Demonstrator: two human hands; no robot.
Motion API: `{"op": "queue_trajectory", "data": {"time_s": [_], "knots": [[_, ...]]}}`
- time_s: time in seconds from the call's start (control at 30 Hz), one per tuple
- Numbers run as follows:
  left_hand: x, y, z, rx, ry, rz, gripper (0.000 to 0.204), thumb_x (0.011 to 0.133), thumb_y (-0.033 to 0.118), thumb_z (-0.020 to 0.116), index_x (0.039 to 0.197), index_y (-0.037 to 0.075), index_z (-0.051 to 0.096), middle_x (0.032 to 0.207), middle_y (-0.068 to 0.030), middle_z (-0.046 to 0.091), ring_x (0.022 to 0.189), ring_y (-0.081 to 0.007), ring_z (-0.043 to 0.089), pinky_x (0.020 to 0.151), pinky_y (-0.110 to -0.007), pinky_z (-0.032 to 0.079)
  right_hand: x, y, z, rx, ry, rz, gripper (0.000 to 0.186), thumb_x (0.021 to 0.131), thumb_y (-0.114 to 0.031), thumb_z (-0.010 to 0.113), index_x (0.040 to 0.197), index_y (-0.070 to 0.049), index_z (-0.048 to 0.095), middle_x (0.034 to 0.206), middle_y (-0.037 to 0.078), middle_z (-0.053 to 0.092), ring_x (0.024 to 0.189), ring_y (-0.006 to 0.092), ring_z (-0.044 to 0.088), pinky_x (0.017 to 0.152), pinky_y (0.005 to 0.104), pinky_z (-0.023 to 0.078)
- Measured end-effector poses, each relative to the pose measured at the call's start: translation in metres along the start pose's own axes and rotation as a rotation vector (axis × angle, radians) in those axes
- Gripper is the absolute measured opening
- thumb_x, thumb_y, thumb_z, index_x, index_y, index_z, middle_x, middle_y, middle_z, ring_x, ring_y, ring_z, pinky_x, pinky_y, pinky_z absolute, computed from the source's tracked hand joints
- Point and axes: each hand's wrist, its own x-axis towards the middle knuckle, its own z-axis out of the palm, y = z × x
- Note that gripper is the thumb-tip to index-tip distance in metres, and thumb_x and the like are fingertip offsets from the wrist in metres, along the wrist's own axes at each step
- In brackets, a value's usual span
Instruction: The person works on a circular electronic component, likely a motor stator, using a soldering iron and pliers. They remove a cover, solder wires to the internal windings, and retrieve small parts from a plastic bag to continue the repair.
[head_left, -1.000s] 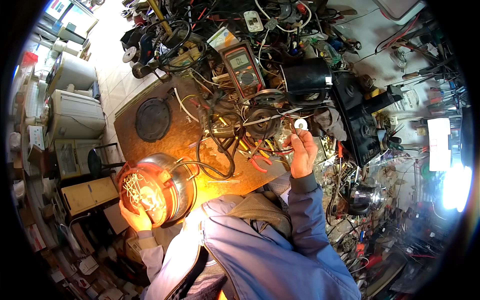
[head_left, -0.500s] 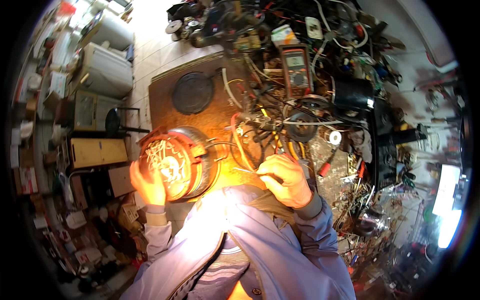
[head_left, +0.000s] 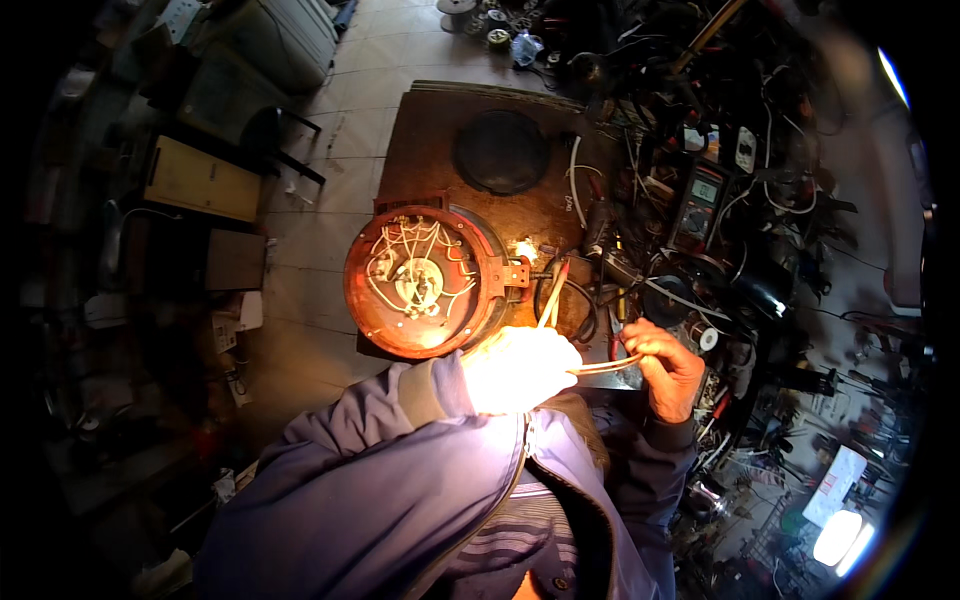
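In front of me, slightly to the left, a round red metal housing lies with its open side up. White wires run inside it around a pale central block. My left hand, washed out by bright light, is closed at the near right of the housing around a pale insulated wire. That wire comes down into the hand from beside the housing and stretches on to my right hand. There the fingertips pinch it. A pair of red-handled pliers lies just beyond the wire.
A black round plate lies on the brown board beyond the housing. To the right are a multimeter, a black disc, a white spool and tangled cables. A stool stands on the floor at far left.
My left hand has left the housing's left rim and moved right onto the wire. My right hand still pinches the wire, now stretched between both hands. The view has shifted and darkened.
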Motion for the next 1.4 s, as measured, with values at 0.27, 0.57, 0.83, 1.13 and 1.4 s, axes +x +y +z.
{"op": "queue_trajectory", "data": {"time_s": [0.27, 0.57, 0.83, 1.13, 1.4], "knots": [[0.008, 0.045, -0.028, -0.047, -0.031, 0.09, 0.025, 0.084, 0.004, 0.078, 0.107, -0.003, 0.073, 0.096, -0.0136, 0.074, 0.068, -0.0246, 0.068, 0.056, -0.036, 0.055, -0.03, 0.006, 0.037, -0.694, 0.316, 0.048, 0.038, 0.077, 0.002, 0.082, 0.114, 0.001, 0.072, 0.126, 0.018, 0.07, 0.117, 0.0303, 0.068, 0.098, 0.0364, 0.054], [0.016, 0.059, -0.043, -0.277, -0.024, -0.21, 0.023, 0.09, 0.003, 0.076, 0.112, -0.006, 0.075, 0.087, -0.0108, 0.075, 0.061, -0.0149, 0.067, 0.054, -0.028, 0.053, -0.037, 0.122, -0.014, -0.718, 0.546, 0.493, 0.023, 0.092, -0.01, 0.072, 0.109, 0.005, 0.071, 0.088, 0.016, 0.073, 0.073, 0.0241, 0.07, 0.07, 0.0348, 0.055], [0.044, 0.082, -0.06, -0.359, -0.098, -0.431, 0.007, 0.089, -0.002, 0.075, 0.094, -0.007, 0.076, 0.077, -0.0118, 0.075, 0.06, -0.0156, 0.069, 0.054, -0.027, 0.052, 0.012, 0.172, -0.06, -1.456, 0.303, 0.219, 0.056, 0.078, -0.022, 0.088, 0.124, -0.002, 0.062, 0.115, 0.019, 0.062, 0.106, 0.0417, 0.058, 0.091, 0.0538, 0.048], [0.017, 0.097, -0.072, -0.846, 0.511, -0.487, 0.006, 0.091, -0.002, 0.072, 0.096, -0.007, 0.07, 0.08, -0.0157, 0.073, 0.055, -0.0122, 0.06, 0.053, -0.027, 0.052, -0.006, 0.155, -0.107, -1.447, 0.323, 0.223, 0.059, 0.069, -0.017, 0.093, 0.118, -0.005, 0.063, 0.106, 0.015, 0.063, 0.102, 0.0388, 0.06, 0.089, 0.052, 0.05], [-0.03, 0.054, -0.097, -0.92, 0.667, -0.545, 0.042, 0.097, 0.007, 0.069, 0.133, -0.007, 0.053, 0.111, -0.0208, 0.069, 0.07, -0.0098, 0.06, 0.062, -0.02, 0.049, -0.027, 0.157, -0.11, -1.486, 0.303, 0.232, 0.058, 0.07, -0.02, 0.094, 0.116, -0.004, 0.063, 0.105, 0.018, 0.063, 0.102, 0.0402, 0.06, 0.089, 0.0509, 0.052]]}}
